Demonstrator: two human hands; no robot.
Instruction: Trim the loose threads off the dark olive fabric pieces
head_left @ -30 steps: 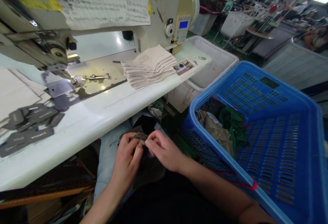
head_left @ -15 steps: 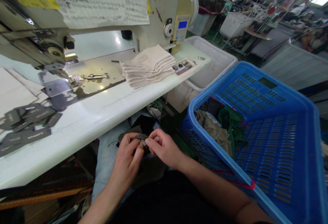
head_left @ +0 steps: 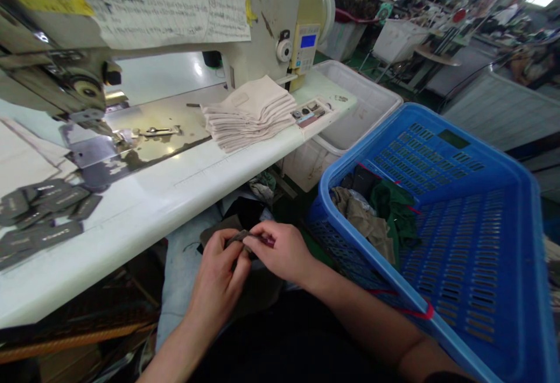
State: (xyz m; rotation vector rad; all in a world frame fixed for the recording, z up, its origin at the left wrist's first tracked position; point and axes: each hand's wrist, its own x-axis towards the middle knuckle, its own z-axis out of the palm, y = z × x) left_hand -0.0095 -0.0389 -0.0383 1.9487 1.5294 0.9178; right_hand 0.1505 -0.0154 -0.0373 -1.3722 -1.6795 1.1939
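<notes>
Over my lap, below the front edge of the sewing table, my left hand (head_left: 223,266) pinches a small dark grey-brown fabric piece (head_left: 238,237). My right hand (head_left: 282,251) meets it from the right, thumb and fingers closed on the same piece. Something dark red shows between the right fingers, too small to name. On the table stands a sewing machine (head_left: 175,12), with a stack of cream fabric pieces (head_left: 251,111) beside its bed. Several dark grey labels (head_left: 44,208) lie at the left, near more cream cloth (head_left: 26,152).
A blue plastic basket (head_left: 464,196) with green and brown cloth (head_left: 371,225) stands at my right. Behind it is a whitish bin (head_left: 350,97). The white table edge (head_left: 131,219) runs diagonally above my hands. Other workstations fill the background.
The right fingers have closed further over the fabric piece, and dark red now shows between them. The view has shifted slightly.
</notes>
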